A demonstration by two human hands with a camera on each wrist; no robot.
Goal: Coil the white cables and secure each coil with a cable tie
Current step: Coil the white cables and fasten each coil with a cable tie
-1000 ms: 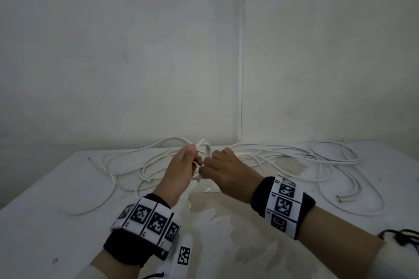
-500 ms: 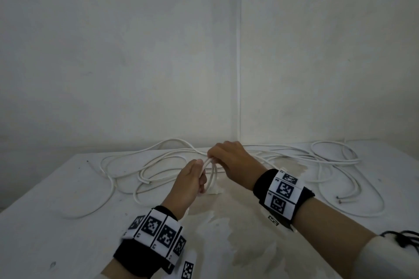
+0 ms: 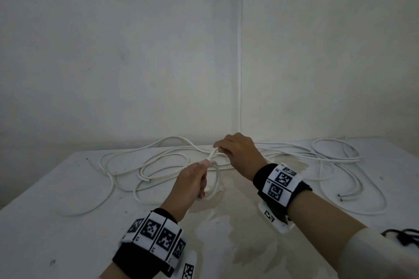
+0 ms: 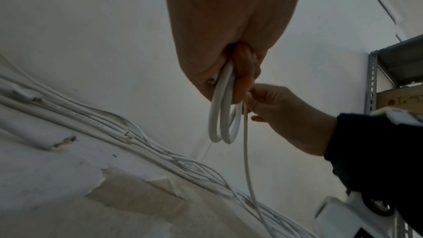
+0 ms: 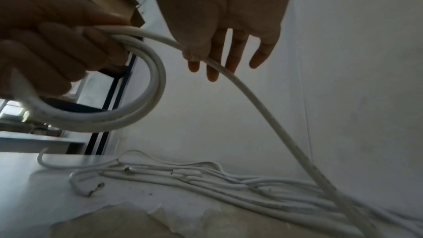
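Fingers of the left hand (image 3: 192, 182) are curled round a small coil (image 3: 215, 182) at table (image 3: 45, 210) centre, likely anchoring it while the right hand (image 3: 238, 150), at 1 o'clock, pinches the feed strand. Left wrist view: loops (image 4: 223, 115) hang toward 6 o'clock, long axis vertical. Right wrist view: strand (image 5: 263, 108) is pinched at thumb, other fingers (image 5: 231, 57) straight and spread; it runs to 5 o'clock into the loose cables (image 5: 228, 184).

A: Where does the head camera look from?
B: Above, facing twelve o'clock, down at the table (image 3: 56, 222).
A: The wrist cameras?
B: Very close, looking up along each palm; all three share the small coil (image 3: 215, 184) (image 4: 223, 115) (image 5: 128, 97).
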